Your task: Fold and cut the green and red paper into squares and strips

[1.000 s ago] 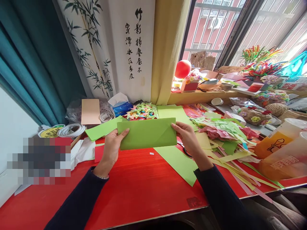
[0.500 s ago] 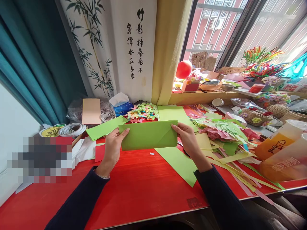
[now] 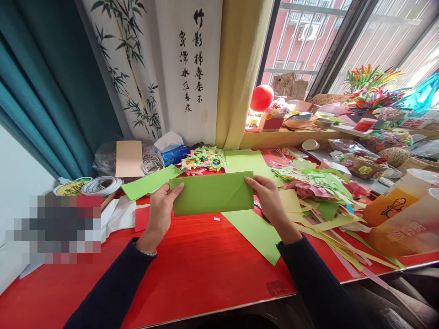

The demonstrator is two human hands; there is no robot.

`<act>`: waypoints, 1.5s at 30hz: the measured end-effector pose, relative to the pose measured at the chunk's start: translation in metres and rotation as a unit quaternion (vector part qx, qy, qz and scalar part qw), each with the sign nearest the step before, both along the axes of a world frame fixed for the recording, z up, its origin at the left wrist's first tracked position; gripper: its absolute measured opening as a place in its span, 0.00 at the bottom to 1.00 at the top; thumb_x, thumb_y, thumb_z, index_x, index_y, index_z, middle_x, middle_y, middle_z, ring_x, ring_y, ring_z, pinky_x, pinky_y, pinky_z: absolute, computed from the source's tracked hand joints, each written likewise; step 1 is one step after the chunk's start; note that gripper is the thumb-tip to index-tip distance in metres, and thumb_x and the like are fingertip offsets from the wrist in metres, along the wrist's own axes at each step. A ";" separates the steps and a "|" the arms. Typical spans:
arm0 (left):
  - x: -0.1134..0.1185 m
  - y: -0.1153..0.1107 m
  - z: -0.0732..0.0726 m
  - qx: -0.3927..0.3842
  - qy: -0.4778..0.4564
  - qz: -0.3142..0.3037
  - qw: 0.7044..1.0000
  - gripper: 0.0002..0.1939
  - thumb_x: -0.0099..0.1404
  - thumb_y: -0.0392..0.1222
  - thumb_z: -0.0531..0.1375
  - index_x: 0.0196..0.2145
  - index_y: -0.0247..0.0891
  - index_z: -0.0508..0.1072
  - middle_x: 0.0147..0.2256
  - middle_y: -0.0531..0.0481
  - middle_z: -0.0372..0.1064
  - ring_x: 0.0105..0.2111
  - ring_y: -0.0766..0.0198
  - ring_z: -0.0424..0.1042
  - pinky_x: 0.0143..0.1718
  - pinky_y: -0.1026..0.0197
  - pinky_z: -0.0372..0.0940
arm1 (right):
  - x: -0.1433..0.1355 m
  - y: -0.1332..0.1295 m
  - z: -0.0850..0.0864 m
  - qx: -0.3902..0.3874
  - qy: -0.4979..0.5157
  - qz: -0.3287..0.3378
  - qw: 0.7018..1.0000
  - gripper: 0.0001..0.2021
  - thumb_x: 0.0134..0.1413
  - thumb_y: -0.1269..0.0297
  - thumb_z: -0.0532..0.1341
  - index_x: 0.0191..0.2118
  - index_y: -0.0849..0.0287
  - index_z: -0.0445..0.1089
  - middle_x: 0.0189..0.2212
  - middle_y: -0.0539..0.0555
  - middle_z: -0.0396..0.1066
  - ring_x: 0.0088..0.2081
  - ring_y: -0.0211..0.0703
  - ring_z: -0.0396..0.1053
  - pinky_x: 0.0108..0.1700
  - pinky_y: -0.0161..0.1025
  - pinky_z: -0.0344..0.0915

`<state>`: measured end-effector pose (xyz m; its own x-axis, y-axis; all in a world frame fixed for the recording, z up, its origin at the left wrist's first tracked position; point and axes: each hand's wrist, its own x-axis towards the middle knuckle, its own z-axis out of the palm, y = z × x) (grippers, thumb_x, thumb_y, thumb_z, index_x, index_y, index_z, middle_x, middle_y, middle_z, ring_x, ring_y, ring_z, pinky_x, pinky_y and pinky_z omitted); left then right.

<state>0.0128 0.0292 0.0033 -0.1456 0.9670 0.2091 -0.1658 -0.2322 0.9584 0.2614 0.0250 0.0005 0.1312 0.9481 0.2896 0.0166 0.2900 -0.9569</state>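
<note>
A green rectangular paper (image 3: 212, 194) is held up above the red table (image 3: 206, 274), stretched between both hands. My left hand (image 3: 162, 208) pinches its left end, thumb on the front face. At the upper right corner, my right hand (image 3: 269, 201) grips the same sheet between thumb and fingers. Beneath and to the right, another green sheet (image 3: 255, 235) lies on the table, partly covered. Behind the left hand lies a green strip of paper (image 3: 151, 183), and a larger light green sheet (image 3: 245, 162) rests further back.
Folded paper pieces (image 3: 202, 160) are heaped at the back beside a blue tissue pack (image 3: 174, 154). Cut strips (image 3: 322, 196) pile up on the right, near two plastic cups (image 3: 408, 228). A white cable coil (image 3: 102, 185) sits at the left.
</note>
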 end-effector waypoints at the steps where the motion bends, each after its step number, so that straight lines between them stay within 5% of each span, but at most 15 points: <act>1: 0.000 0.000 0.000 -0.002 -0.001 0.002 1.000 0.14 0.51 0.43 0.64 0.37 0.36 0.74 0.36 0.49 0.72 0.32 0.64 0.67 0.19 0.68 0.53 | 0.000 0.000 0.000 -0.001 0.005 0.005 1.000 0.15 0.45 0.52 0.61 0.22 0.60 0.63 0.19 0.47 0.56 0.21 0.32 0.52 0.22 0.31 0.51; 20: 0.000 0.006 -0.010 0.003 -0.061 -0.029 0.998 0.14 0.49 0.42 0.65 0.34 0.34 0.73 0.28 0.52 0.68 0.32 0.63 0.67 0.35 0.61 0.61 | 0.001 0.002 -0.003 -0.005 0.017 0.000 1.000 0.16 0.47 0.54 0.60 0.20 0.60 0.59 0.19 0.46 0.48 0.20 0.31 0.46 0.21 0.31 0.47; 36: 0.001 0.005 -0.007 0.008 0.004 0.022 1.000 0.16 0.44 0.48 0.66 0.28 0.33 0.73 0.24 0.51 0.67 0.29 0.62 0.65 0.32 0.61 0.58 | -0.002 0.002 -0.001 0.000 -0.004 -0.031 0.999 0.17 0.45 0.56 0.61 0.18 0.60 0.55 0.20 0.46 0.46 0.22 0.32 0.46 0.22 0.30 0.49; 45: 0.000 0.007 -0.011 0.005 0.002 0.027 1.000 0.14 0.45 0.47 0.66 0.26 0.35 0.74 0.22 0.53 0.65 0.28 0.63 0.64 0.33 0.60 0.58 | 0.004 0.009 -0.011 0.024 -0.102 -0.075 0.992 0.19 0.46 0.52 0.59 0.18 0.59 0.52 0.19 0.46 0.44 0.22 0.32 0.43 0.22 0.31 0.46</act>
